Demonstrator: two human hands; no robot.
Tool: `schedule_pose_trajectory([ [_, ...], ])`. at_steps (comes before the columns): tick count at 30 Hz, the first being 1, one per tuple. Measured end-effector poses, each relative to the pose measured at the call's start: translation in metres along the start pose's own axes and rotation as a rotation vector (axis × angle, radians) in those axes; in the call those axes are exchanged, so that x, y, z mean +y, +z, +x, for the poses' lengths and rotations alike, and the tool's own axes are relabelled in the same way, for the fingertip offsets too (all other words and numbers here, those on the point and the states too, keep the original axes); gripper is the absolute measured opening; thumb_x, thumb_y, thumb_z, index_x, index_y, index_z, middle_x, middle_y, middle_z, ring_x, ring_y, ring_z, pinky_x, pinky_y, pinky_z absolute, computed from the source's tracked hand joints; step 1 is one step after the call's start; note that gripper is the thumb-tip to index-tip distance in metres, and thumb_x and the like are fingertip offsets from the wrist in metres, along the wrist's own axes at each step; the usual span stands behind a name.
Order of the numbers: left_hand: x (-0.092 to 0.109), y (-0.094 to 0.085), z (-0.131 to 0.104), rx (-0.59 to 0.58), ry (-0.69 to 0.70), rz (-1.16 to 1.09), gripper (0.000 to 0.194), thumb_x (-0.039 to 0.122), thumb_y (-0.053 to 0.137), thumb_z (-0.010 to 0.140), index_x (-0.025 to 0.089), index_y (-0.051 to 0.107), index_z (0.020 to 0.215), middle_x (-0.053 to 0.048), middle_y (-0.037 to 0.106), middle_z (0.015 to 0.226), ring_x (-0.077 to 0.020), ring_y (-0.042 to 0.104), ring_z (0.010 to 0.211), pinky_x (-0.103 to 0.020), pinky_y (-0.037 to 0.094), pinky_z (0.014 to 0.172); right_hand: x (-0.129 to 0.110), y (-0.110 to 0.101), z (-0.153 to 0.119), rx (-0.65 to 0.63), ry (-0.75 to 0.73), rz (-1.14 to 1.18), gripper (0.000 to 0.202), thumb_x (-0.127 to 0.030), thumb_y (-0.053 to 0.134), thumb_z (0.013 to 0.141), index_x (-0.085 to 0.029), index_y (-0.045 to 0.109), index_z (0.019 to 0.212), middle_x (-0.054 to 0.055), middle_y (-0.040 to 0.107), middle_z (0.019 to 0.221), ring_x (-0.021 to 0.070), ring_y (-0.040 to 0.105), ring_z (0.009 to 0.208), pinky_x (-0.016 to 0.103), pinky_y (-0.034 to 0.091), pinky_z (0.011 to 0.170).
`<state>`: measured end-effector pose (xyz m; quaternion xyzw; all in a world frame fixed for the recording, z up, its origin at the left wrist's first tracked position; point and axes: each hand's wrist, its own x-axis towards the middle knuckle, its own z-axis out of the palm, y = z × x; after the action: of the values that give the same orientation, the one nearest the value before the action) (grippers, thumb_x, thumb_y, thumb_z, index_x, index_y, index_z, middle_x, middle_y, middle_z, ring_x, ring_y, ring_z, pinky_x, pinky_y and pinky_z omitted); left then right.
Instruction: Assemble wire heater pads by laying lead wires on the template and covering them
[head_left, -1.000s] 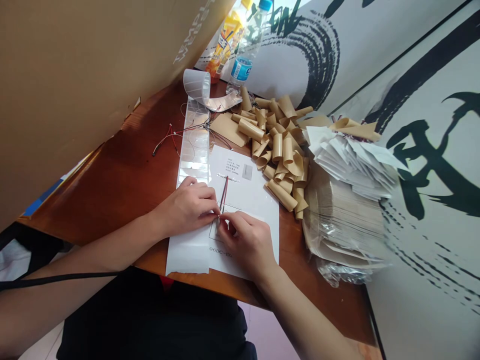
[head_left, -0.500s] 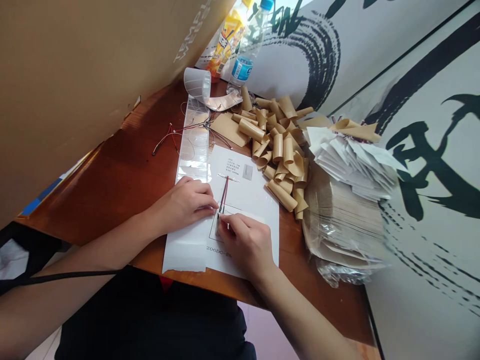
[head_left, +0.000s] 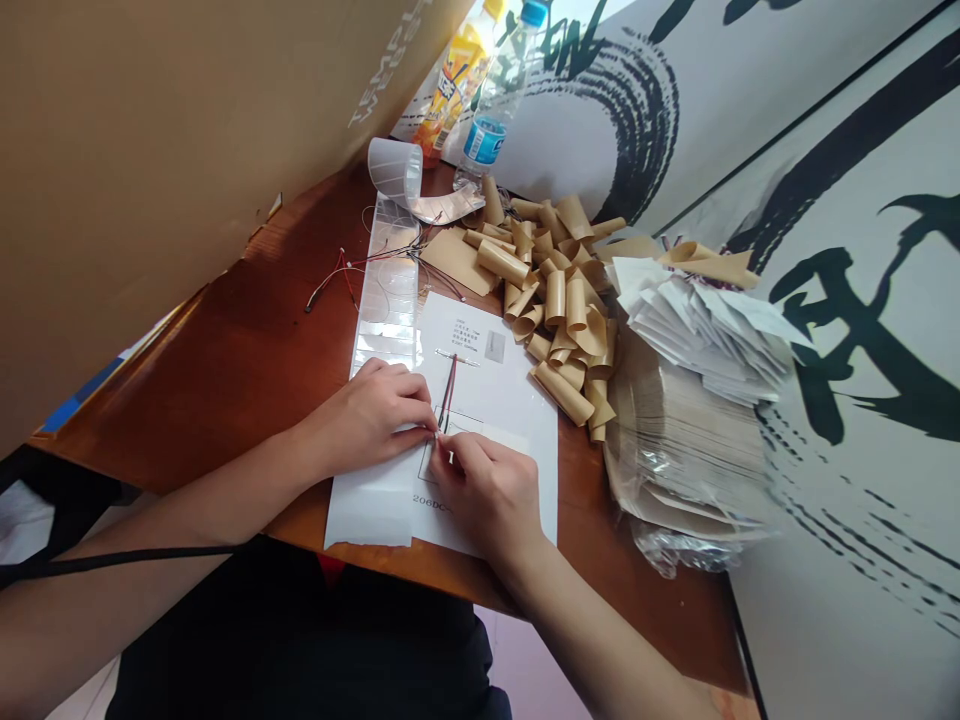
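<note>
Evidently, fine fingertip work on the red-and-black wire lead (head_left: 451, 382) is the step in hand. The lead runs down the middle of the printed sheet (head_left: 521, 390). Near the sheet's lower half, the left hand (head_left: 384, 412) and right hand (head_left: 491, 485), fingers curled, seem to pinch its near end between them; the piece there is too small to identify. The translucent label strip (head_left: 386, 325) lies along the sheet's left edge, rolled brown paper pieces (head_left: 555, 293) beyond its right. The next move probably calls for a light, steady pinch.

wires (head_left: 451, 380): red, black | rolls (head_left: 555, 296): tan | table (head_left: 262, 350): reddish-brown
</note>
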<state>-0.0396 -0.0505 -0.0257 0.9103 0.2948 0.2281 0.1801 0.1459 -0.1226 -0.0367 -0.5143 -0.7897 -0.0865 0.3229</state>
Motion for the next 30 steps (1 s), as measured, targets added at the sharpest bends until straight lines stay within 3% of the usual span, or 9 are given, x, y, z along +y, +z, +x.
schedule_pose_trajectory([
  [16, 0.0039, 0.0025, 0.001, 0.013, -0.014, 0.05, 0.016, 0.024, 0.058, 0.096, 0.021, 0.071, 0.087, -0.001, 0.066, 0.092, -0.0153, 0.057, 0.086, -0.034, 0.034, 0.086, -0.0014, 0.001, -0.0019, 0.024, 0.02, -0.035, 0.035, -0.015, 0.054, 0.091, -0.02, 0.054, 0.057, -0.005, 0.048, 0.048, 0.0092, 0.036, 0.046, 0.024, 0.026, 0.048],
  [30, 0.0045, 0.0032, 0.0007, 0.007, -0.002, 0.049, 0.018, 0.02, 0.056, 0.094, 0.02, 0.073, 0.09, -0.002, 0.065, 0.09, -0.016, 0.056, 0.085, -0.034, 0.033, 0.085, -0.0029, 0.0025, -0.0022, -0.016, 0.068, -0.005, 0.03, -0.018, 0.056, 0.089, -0.019, 0.058, 0.059, -0.003, 0.056, 0.05, 0.0095, 0.042, 0.045, 0.025, 0.027, 0.047],
])
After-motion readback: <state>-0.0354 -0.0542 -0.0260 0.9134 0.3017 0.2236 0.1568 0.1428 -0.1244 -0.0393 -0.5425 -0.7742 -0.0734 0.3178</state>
